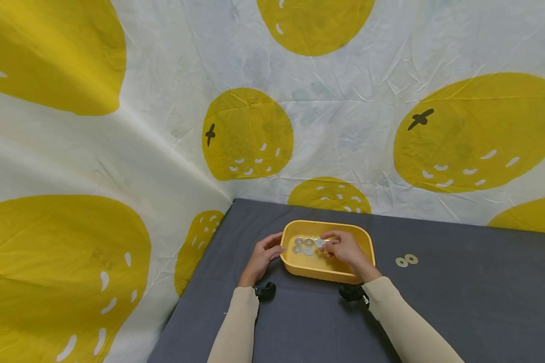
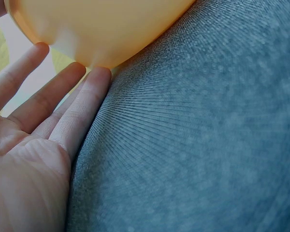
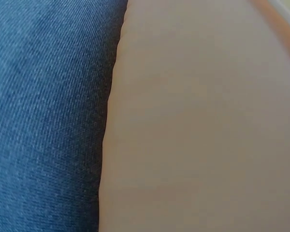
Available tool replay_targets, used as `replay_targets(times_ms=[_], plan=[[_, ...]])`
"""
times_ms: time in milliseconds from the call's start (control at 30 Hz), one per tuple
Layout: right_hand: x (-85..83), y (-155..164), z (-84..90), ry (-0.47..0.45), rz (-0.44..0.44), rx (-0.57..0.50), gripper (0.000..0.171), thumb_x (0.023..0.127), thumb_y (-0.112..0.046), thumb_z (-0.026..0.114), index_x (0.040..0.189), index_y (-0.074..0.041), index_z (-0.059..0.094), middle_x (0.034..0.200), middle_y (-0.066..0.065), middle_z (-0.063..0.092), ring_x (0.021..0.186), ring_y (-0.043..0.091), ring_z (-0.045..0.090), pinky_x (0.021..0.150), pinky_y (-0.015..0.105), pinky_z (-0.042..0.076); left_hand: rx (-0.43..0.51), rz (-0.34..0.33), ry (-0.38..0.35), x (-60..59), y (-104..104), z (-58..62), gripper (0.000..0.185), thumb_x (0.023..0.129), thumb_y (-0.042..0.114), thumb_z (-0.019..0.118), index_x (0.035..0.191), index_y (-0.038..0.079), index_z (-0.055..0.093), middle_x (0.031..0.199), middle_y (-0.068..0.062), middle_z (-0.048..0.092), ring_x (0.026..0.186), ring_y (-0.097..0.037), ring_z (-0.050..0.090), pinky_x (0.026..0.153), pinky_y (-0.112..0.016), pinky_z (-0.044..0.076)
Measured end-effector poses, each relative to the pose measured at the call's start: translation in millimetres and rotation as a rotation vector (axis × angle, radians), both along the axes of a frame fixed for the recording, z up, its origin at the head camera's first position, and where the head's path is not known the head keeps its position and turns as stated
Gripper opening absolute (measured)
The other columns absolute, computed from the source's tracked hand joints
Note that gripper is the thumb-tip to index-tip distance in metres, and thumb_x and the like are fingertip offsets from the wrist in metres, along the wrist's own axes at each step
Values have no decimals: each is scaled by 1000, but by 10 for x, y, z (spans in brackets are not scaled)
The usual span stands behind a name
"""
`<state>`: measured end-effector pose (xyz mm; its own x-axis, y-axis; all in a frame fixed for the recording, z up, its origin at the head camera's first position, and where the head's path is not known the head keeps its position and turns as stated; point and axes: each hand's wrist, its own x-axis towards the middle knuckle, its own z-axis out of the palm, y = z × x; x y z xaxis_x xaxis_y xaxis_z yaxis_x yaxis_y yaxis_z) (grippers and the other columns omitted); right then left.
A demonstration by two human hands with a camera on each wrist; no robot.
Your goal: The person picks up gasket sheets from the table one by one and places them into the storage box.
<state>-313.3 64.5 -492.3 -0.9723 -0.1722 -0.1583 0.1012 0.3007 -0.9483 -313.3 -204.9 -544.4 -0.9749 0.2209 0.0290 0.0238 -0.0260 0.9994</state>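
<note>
A yellow plastic tray (image 1: pixel 329 275) stands on the dark cloth. Inside it several flat metal washers (image 1: pixel 308 251) lie in two rows toward the left end. My left hand (image 1: pixel 264 256) is at the tray's left end; in the left wrist view its nearly straight fingers (image 2: pixel 48 101) touch the outer wall (image 2: pixel 111 29), while the thumb lies by the rim. Over the tray's inside, my right hand (image 1: pixel 345 248) pinches a washer (image 1: pixel 319 243) at the right of the upper row. The right wrist view shows the tray's wall (image 3: pixel 198 116) but not the hand.
Two more washers (image 1: pixel 406 260) lie touching on the cloth to the right of the tray. A dark grey cloth (image 1: pixel 458 297) covers the table. White fabric with yellow fruit prints (image 1: pixel 250 133) hangs behind and at the left. Each wrist wears a black camera (image 1: pixel 265 292).
</note>
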Motion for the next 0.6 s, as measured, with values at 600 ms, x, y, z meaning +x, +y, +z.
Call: replay_targets(times_ms=[600], plan=[[-17, -22, -61, 12, -15, 163, 27, 92, -1, 63, 118, 4, 68, 86, 13, 77, 65, 21, 62, 58, 29, 46, -6, -2, 10, -29, -8, -52, 52, 98, 10, 64, 149, 8, 53, 147, -19, 56, 132, -36, 57, 101, -35, 55]])
